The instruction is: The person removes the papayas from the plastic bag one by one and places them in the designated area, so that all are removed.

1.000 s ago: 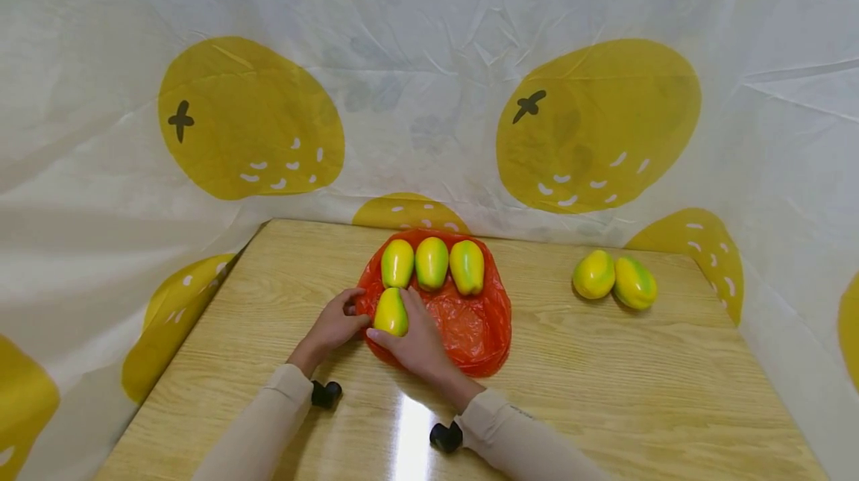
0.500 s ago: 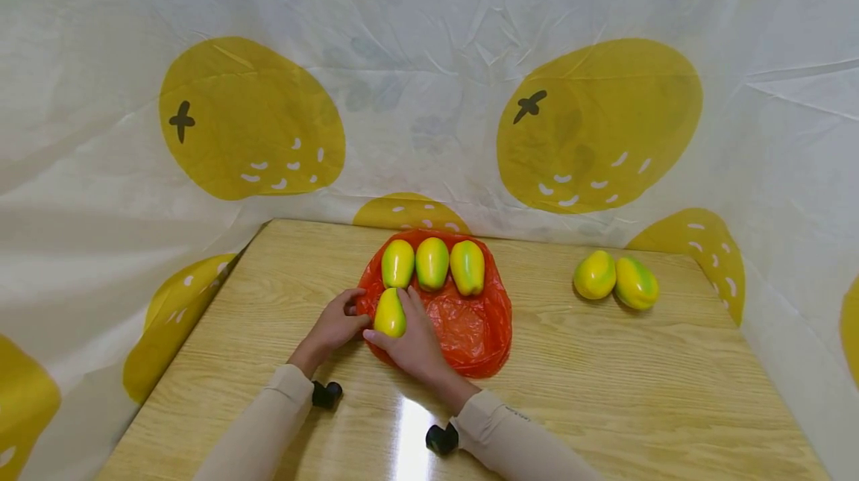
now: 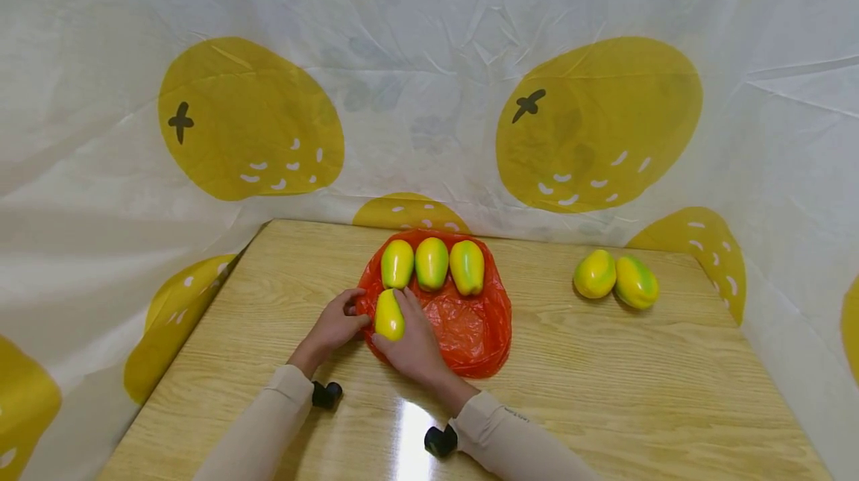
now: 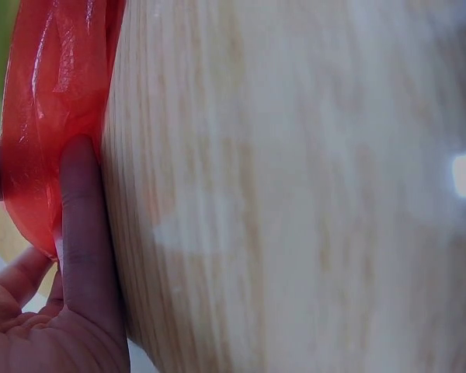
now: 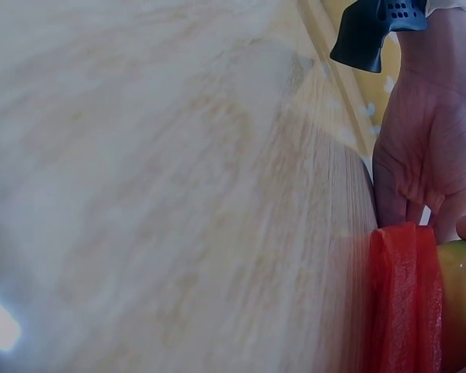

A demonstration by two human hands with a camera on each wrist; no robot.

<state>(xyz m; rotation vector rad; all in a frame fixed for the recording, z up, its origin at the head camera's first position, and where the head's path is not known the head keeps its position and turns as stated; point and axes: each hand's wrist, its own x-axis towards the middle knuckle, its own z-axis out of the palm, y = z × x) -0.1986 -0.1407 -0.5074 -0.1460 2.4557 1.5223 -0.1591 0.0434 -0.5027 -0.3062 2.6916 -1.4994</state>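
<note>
In the head view, my right hand (image 3: 414, 343) grips a glossy yellow papaya (image 3: 389, 315) low over the left part of an opened red plastic bag (image 3: 463, 324). Part of that papaya is hidden by the hand. My left hand (image 3: 338, 321) holds the bag's left edge; in the left wrist view its thumb (image 4: 85, 233) lies against the red plastic, with fingers on the far side. Three more yellow-green papayas (image 3: 432, 264) lie in a row at the back of the bag. The right wrist view shows the bag's rolled rim (image 5: 404, 299) beside the held papaya (image 5: 460, 295).
Two papayas (image 3: 614, 280) lie touching each other on the right side of the wooden table (image 3: 590, 376). A white cloth (image 3: 416, 115) printed with yellow fruit hangs behind and around the table. Both wrists carry small black cameras (image 3: 441, 441).
The papaya in my right hand has lowered slightly toward the near side of the bag, and the thumb has shifted around it. My left hand has stayed in place.
</note>
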